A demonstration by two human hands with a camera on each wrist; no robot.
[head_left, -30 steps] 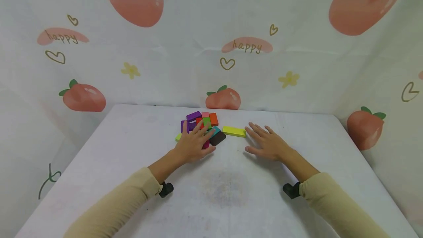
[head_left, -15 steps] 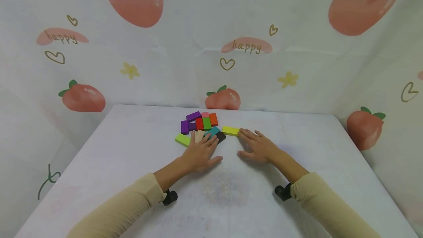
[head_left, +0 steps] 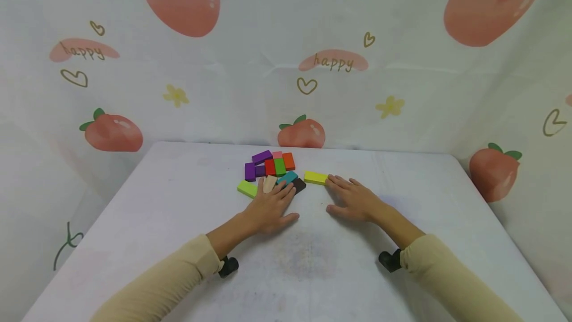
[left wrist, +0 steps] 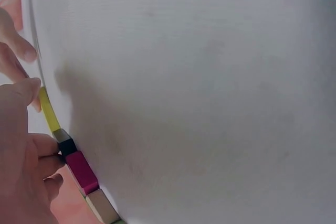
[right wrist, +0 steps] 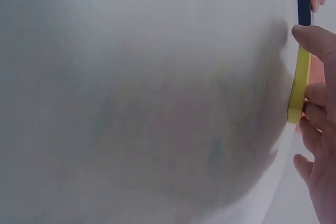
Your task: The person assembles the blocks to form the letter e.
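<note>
Both left hand [head_left: 267, 208] and right hand [head_left: 354, 199] have outstretched fingers, gripping nothing; best nudge the yellow block [head_left: 315, 178] gently, keeping it flat.

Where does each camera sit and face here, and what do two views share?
Head: on the head, facing forward and down over the table; left hand, right hand and sleeves show.
Left wrist: on that wrist, facing table and magenta block; left hand at left edge, part of right hand above.
Right wrist: on that wrist, facing table and yellow block; right hand at right edge, part of left hand above.
Shared: both wrist views show the yellow block and both hands.
</note>
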